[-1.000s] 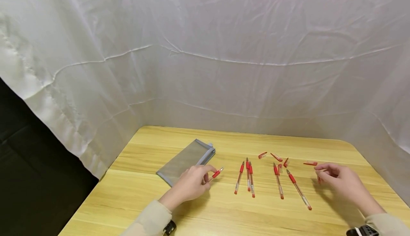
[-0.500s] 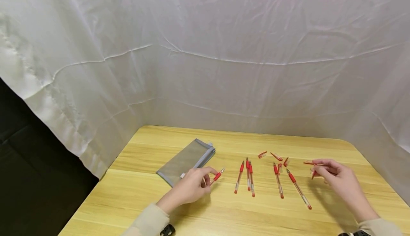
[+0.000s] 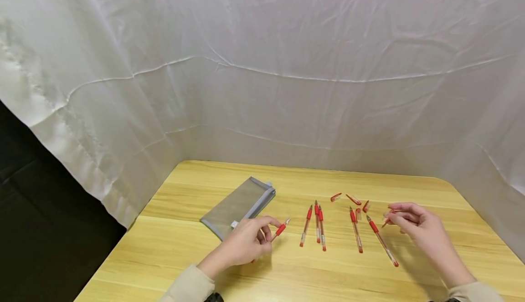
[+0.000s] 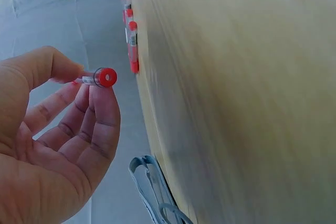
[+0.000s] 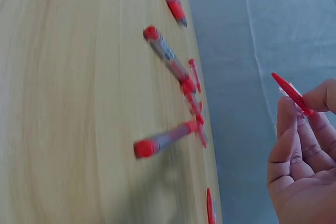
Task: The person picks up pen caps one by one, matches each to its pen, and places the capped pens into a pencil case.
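My left hand pinches an uncapped red gel pen between thumb and fingers, its tip pointing up and right. In the left wrist view the pen's red end plug faces the camera. Over the table's right part, my right hand pinches a red pen cap with a clear body. Between the hands lie several uncapped red pens, among them a left one, a middle one and a slanted one nearest my right hand. Several loose caps lie behind them.
A grey zippered mesh pouch lies flat at the left, partly behind my left hand. Another loose cap rests on the table in the right wrist view. White cloth hangs behind the wooden table.
My right hand has lifted the cap and moved left with it toward the slanted pen. My left hand has shifted slightly toward me, still holding its pen. The lying pens have stayed put.
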A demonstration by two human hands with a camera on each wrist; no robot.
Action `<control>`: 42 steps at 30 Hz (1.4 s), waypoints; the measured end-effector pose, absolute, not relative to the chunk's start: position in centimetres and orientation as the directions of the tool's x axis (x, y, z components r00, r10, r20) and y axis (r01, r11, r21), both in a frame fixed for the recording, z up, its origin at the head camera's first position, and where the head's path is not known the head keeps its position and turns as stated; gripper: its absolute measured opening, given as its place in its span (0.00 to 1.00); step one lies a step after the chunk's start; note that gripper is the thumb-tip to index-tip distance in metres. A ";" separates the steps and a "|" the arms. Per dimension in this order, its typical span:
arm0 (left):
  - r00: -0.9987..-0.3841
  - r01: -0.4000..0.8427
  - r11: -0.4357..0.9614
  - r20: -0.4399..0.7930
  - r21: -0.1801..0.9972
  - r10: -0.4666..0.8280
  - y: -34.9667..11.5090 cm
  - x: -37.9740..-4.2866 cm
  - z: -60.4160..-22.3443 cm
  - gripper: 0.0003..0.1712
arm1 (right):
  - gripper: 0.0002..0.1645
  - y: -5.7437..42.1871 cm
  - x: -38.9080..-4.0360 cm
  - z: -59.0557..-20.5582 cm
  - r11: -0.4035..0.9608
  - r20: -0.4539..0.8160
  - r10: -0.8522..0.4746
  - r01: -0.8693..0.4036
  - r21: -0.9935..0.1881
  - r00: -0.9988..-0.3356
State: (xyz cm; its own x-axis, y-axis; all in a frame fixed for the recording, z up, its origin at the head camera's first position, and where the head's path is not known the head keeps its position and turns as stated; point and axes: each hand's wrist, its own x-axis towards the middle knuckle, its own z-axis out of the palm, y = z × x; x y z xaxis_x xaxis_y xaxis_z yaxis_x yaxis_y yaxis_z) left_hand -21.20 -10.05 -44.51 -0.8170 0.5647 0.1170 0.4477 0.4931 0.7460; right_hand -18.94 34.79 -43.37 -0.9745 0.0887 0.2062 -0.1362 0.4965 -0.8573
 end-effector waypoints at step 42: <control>-0.751 0.405 0.330 0.104 0.853 0.653 -8.9 -19.6 -44.1 0.32 | 0.15 27.0 -17.7 -42.4 0.168 0.265 0.012 -0.259 -0.951 -0.964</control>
